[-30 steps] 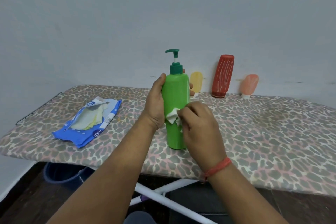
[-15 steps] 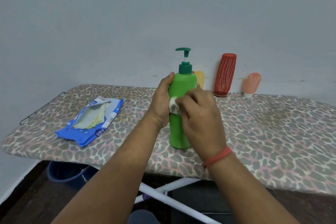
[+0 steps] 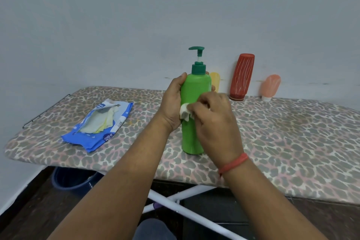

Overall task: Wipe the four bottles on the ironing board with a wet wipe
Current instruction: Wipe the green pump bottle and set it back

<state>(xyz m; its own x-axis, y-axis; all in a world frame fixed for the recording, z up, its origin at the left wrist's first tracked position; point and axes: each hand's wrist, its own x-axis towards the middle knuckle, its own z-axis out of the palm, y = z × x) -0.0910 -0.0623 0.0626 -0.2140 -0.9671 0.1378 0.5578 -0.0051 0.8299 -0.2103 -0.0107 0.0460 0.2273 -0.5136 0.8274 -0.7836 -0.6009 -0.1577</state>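
Four bottles stand on the leopard-print ironing board: the left hand grips one green plastic pump bottle, the right hand pinches one white wet wipe against it; one yellow tube, one red ribbed bottle and one pink tube lean on the wall.

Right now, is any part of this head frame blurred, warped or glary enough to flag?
Head view: the right hand is slightly motion-smeared at the fingers around the wet wipe; the green pump bottle and left hand stay sharp. Wide-angle bowing curves the ironing board edge. Lighting is flat and dim, shadows soft, no glare.
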